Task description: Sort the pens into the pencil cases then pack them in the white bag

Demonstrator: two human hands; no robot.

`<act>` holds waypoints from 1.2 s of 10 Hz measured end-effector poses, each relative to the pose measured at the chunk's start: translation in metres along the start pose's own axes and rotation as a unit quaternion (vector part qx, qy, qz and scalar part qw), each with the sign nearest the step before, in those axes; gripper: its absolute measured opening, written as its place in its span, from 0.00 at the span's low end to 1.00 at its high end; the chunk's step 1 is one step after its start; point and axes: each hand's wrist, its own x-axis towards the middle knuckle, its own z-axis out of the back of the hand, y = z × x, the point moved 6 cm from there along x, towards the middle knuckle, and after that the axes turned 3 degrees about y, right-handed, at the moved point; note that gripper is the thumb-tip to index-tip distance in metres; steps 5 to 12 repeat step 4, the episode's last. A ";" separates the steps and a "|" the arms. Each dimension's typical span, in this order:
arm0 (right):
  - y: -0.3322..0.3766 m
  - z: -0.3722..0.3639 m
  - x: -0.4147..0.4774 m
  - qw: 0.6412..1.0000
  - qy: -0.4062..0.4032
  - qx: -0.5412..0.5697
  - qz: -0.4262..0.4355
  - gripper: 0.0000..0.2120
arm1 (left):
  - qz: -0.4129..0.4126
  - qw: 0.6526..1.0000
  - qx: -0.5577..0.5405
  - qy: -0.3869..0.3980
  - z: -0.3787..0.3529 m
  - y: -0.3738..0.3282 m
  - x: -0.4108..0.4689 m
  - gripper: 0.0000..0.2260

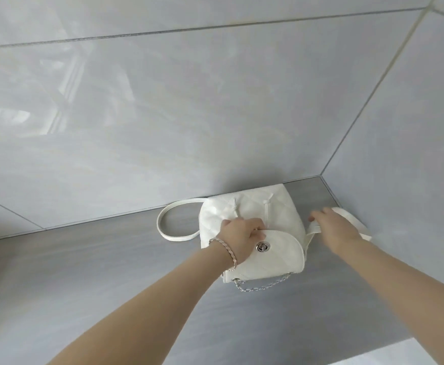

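A long strap loop (pixel 163 219) lay flat to the left of the white bag (pixel 252 214), a silver chain (pixel 263 285) hung at its near edge, and its rounded flap (pixel 281 248) with a metal clasp (pixel 262 247) faced the person; the left hand (pixel 238 237), a braided bracelet (pixel 224 250) at its wrist, clenched the bag's top edge beside the flap; the right hand (pixel 335 229) covered another strap (pixel 314 230) at the bag's right, its grasp impossible to tell; the bag stood on a grey surface (pixel 110 272), its far side touching a glossy tiled wall (pixel 189 114), near the corner with a side wall (pixel 413 127) on the right.
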 end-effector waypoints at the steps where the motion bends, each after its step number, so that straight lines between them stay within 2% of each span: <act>1: 0.003 -0.005 0.005 0.998 0.057 -0.009 0.008 0.23 | 0.024 1.000 0.006 -0.016 -0.012 0.001 -0.009 0.10; 2: 0.013 -0.002 0.006 0.992 0.118 -0.040 0.008 0.25 | 0.001 0.999 0.029 -0.046 -0.015 0.009 -0.013 0.11; 3: 0.032 0.014 -0.003 0.989 0.125 -0.074 0.015 0.12 | 0.036 0.997 0.001 -0.075 -0.006 0.019 -0.026 0.13; 4: 0.057 0.039 -0.012 0.994 0.056 -0.099 0.000 0.10 | 0.077 0.990 -0.040 -0.108 0.018 0.035 -0.039 0.13; 12: 0.057 0.039 -0.012 0.994 0.056 -0.099 0.000 0.10 | 0.077 0.990 -0.040 -0.108 0.018 0.035 -0.039 0.13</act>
